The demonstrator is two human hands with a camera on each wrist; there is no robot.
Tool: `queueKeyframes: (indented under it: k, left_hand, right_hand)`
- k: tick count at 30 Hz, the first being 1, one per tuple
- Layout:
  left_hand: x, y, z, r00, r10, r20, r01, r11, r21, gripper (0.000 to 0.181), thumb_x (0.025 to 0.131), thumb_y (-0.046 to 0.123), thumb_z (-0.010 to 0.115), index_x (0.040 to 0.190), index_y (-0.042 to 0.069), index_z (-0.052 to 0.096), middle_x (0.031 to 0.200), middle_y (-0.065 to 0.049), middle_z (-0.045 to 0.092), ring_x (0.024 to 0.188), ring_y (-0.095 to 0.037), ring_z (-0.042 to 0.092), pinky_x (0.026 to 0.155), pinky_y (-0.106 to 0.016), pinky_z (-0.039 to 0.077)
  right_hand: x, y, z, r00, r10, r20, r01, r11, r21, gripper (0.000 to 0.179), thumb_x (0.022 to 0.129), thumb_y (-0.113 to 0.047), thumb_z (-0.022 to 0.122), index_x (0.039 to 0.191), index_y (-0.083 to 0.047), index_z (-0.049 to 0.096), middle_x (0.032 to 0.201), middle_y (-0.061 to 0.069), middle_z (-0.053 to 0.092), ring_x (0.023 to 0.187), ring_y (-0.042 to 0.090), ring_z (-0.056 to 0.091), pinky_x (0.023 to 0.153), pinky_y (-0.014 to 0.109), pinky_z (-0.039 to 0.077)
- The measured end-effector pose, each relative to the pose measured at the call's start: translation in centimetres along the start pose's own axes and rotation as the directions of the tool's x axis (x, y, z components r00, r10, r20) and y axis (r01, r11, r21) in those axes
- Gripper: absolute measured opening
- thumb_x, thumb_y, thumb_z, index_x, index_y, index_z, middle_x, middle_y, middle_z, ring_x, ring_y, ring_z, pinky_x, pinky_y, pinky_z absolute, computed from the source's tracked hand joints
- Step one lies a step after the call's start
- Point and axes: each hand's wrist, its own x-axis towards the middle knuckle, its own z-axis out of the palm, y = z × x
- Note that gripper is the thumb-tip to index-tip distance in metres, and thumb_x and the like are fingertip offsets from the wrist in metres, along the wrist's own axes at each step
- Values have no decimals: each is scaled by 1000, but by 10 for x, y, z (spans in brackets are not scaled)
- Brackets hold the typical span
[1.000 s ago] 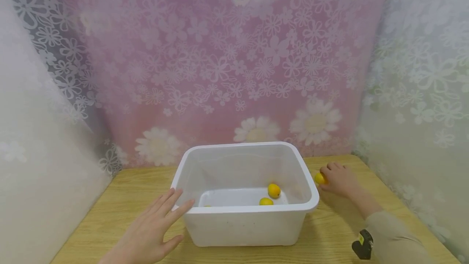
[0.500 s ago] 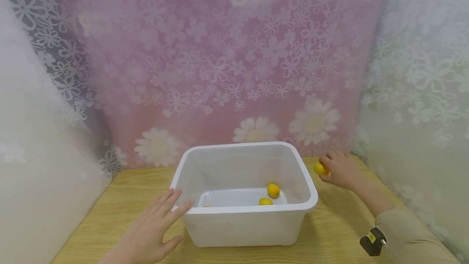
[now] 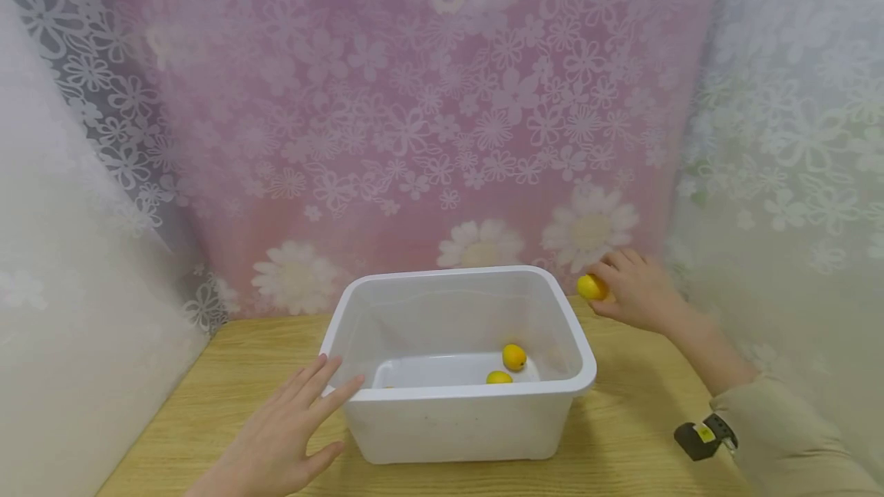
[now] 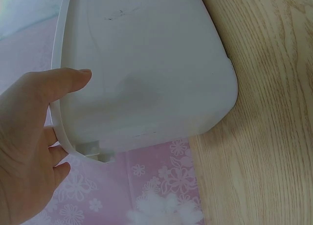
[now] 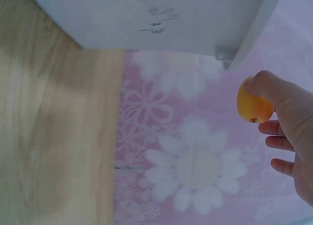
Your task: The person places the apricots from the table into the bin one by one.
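A yellow lemon (image 3: 592, 287) is pinched between the thumb and fingers of my right hand (image 3: 638, 290), raised above the table just beyond the right rim of a white plastic tub (image 3: 459, 424). In the right wrist view the lemon (image 5: 254, 103) looks more orange, with its small stem end showing. My left hand (image 3: 283, 428) rests at the tub's near left corner, fingers spread and fairly straight across the rim. From the left wrist, that hand's thumb (image 4: 68, 83) lies over the rim against the outer wall. Inside the tub lie a lemon (image 3: 514, 357) and another lemon (image 3: 499, 378), partly hidden by the front rim.
The tub stands on a wood-grain table (image 3: 269, 351). Behind it hangs a pink flowered curtain (image 3: 428, 136), and pale sheets close in both sides. A black wrist device (image 3: 700, 438) sits at the right sleeve. A sliver of yellow shows at the tub's left front rim.
My right hand has lifted the lemon from beside the tub upward, to above the level of the rim, and lately a little left. The left hand has stayed in place.
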Motion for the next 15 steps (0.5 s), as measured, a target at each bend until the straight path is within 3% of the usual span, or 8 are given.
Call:
queueKeyframes:
  k: [3,5,12,15]
  left_hand:
    - [0,0,0,1000,-1,9,1,1000,7,67,86,46,59,143,19,38,140,-20,40,124,-38,41,110,-21,-2]
    - [0,0,-1,1000,-2,13,2,1000,6,78,76,37,71,143,19,37,140,-20,40,124,-39,41,110,-21,-3]
    - [-1,0,-1,1000,0,-5,0,1000,5,74,77,38,69,142,18,40,140,-21,39,124,-39,40,111,-22,-1]
    - [-1,0,0,1000,-2,1,2,1000,9,63,89,48,54,142,19,39,140,-20,40,124,-38,40,110,-22,-1]
  right_hand:
    - [10,-4,-10,997,-54,-50,54,998,-16,33,65,-24,75,92,-10,62,86,8,55,81,31,52,65,48,44]
    - [17,-8,-16,996,-69,-56,68,998,-14,33,65,-25,76,92,-9,63,87,9,55,81,31,51,67,48,44]
    - [37,-24,-31,997,-73,-6,73,997,14,39,70,-30,77,101,-9,64,93,9,56,88,31,51,74,49,42]
    - [44,-32,-32,997,-77,29,77,997,25,39,71,-29,76,103,-9,64,95,10,56,92,31,50,77,51,41]
